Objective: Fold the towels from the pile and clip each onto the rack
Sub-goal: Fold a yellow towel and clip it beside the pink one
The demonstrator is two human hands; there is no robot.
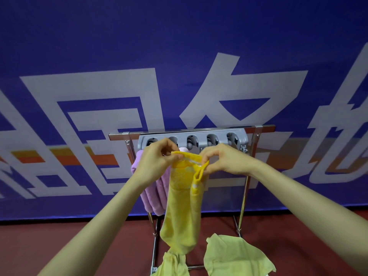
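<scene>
A deep blue banner with huge white characters and an orange stripe (179, 36) fills the background behind everything. Below it runs a dark red floor (59, 246). In front of the banner stands a chrome metal rack with a square top rail and thin legs (244, 196). A long grey plastic clip bar with five rounded slots (201, 137) is mounted just under its top rail.

A bright yellow terry towel with a paler woven band (181, 206) hangs lengthwise in front of the rack, held up just below the clip bar and not yet seated in any slot. Its lower end reaches down to the pile at the bottom of the view. Behind it and to the left, a lilac towel folded into soft vertical rolls (153, 194) hangs from the left end of the clip bar, partly hidden by the left arm.

At the bottom edge lie pale yellow-green cloths – one spread flat at the right (235, 255), another bunched directly under the yellow towel (173, 263), touching its tip. What they rest on cannot be told.

The left hand (157, 160) pinches the yellow towel's top edge between thumb and curled fingers. The right hand (221, 159) pinches the towel's other top corner – a doubled-over loop of hem – with its fingers curled in close. The two hands are near each other, level with the bottom of the clip bar.
</scene>
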